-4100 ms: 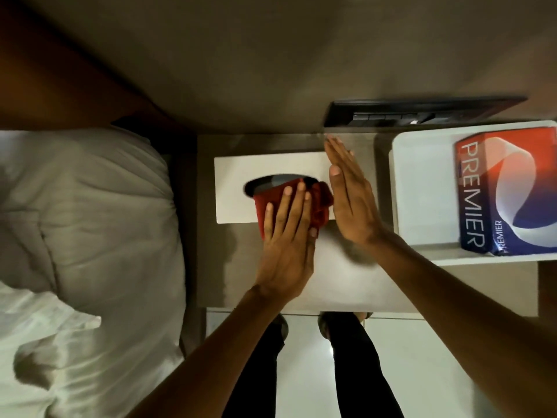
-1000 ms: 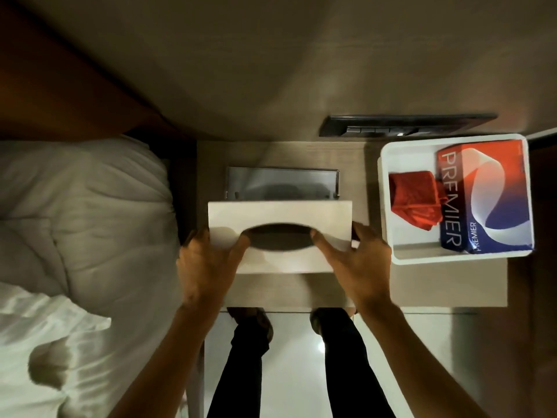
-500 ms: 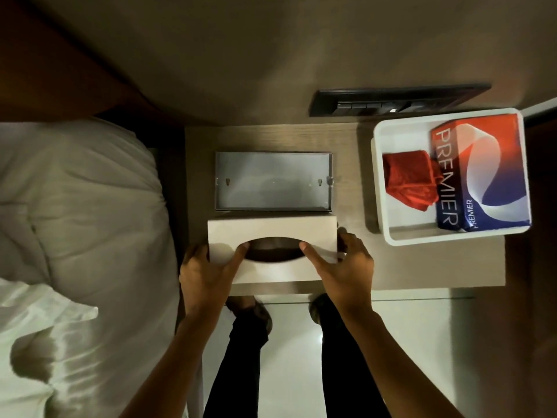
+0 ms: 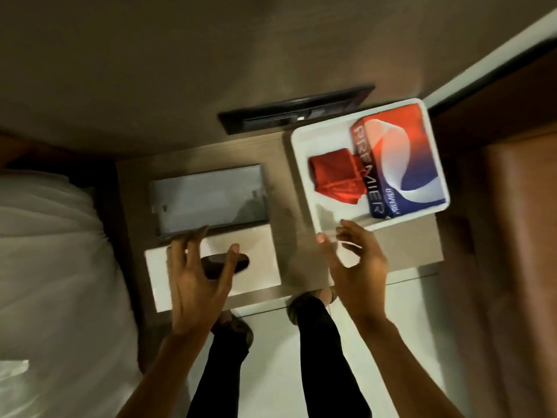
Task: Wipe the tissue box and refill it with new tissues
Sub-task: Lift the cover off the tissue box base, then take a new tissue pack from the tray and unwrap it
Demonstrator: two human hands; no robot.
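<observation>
Both hands hover empty, fingers spread: the left hand (image 4: 196, 276) above the tissue box cover (image 4: 259, 260) at the nightstand's (image 4: 280, 164) front edge, the right hand (image 4: 357, 260) beside it.

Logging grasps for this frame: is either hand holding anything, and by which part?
Nothing is held. The left hand hovers open over the tissue box cover; the right hand is open and empty.
</observation>
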